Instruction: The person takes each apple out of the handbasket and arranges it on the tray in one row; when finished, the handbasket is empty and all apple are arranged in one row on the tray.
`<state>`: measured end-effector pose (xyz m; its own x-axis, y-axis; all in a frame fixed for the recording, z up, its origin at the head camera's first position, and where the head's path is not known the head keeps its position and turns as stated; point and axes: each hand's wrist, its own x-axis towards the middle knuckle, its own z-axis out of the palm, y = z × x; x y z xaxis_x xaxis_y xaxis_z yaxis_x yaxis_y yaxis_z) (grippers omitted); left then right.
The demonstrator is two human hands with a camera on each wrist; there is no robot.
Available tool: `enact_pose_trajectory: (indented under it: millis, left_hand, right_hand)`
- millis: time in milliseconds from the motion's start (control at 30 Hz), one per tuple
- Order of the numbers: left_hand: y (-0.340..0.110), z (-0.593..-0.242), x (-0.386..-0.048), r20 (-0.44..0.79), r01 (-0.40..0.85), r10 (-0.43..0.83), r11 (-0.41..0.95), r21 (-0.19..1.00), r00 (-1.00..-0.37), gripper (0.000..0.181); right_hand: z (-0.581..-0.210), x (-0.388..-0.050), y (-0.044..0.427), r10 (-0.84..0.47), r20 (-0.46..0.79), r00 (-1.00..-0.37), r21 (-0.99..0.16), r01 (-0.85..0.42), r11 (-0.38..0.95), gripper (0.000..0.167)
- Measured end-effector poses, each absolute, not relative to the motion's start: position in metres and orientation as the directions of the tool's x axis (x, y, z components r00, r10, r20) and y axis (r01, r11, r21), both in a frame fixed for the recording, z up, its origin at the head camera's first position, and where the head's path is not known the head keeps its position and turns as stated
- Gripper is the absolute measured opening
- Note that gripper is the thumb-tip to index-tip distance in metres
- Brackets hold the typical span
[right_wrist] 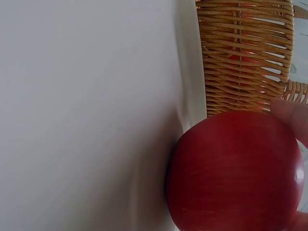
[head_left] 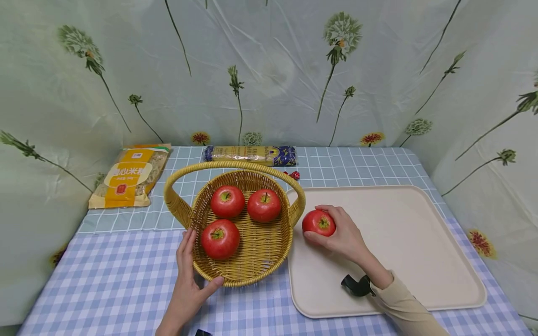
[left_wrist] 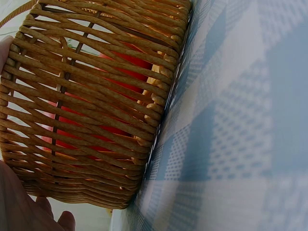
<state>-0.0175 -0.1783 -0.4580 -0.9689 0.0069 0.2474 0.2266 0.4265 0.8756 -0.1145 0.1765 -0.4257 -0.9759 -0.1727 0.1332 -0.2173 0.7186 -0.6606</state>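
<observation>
A yellow woven basket (head_left: pixel 260 268) with a tall handle stands on the checked cloth and contains three red apples, including a front one (head_left: pixel 220 239). My left hand (head_left: pixel 188 275) rests against the basket's near-left side, fingers stretched along the outside and thumb by the front rim. In the left wrist view the basket wall (left_wrist: pixel 96 101) fills much of the picture, with red showing through its gaps. My right hand (head_left: pixel 342 233) grips another red apple (head_left: pixel 318 223) between thumb and fingers at the tray's left edge. That apple (right_wrist: pixel 236 168) is close to the tray surface; contact is unclear.
A beige tray (head_left: pixel 395 242) lies right of the basket. Behind the basket is a long yellow-and-blue packet (head_left: pixel 252 155), with a small red item (head_left: pixel 295 175) near it. An orange food bag (head_left: pixel 130 177) lies at the back left. A patterned curtain (head_left: pixel 269 70) hangs behind the table.
</observation>
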Motion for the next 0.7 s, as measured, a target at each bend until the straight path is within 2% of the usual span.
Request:
enact_pose_trajectory:
  millis: [700]
  left_hand:
    - [-0.1771,-0.4584,-0.0168,0.254,0.229,-0.005,0.421,0.878,-0.967,0.113]
  right_hand:
    - [-0.4283,-0.1206,0.1766,-0.177,0.084,-0.981,-0.653,-0.189,0.733,0.064]
